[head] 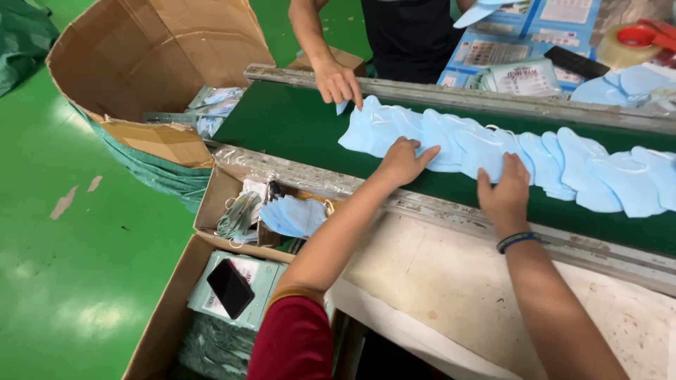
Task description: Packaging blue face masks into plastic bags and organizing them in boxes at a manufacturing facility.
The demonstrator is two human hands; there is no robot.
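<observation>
A row of overlapping light blue face masks (535,162) lies along a dark green conveyor belt (282,123). My left hand (403,160) rests flat on the masks near the row's left end, fingers spread. My right hand (504,193), with a dark band on its wrist, presses on masks a little further right at the belt's near edge. Neither hand grips anything. Across the belt another person's hand (336,81) touches the far left mask.
A large open cardboard box (141,63) stands left of the belt. Below it, smaller boxes hold blue masks (292,214), packets and a black phone (230,288). A worn white table (451,281) lies under my arms. Tape roll (623,46) and packets sit far right.
</observation>
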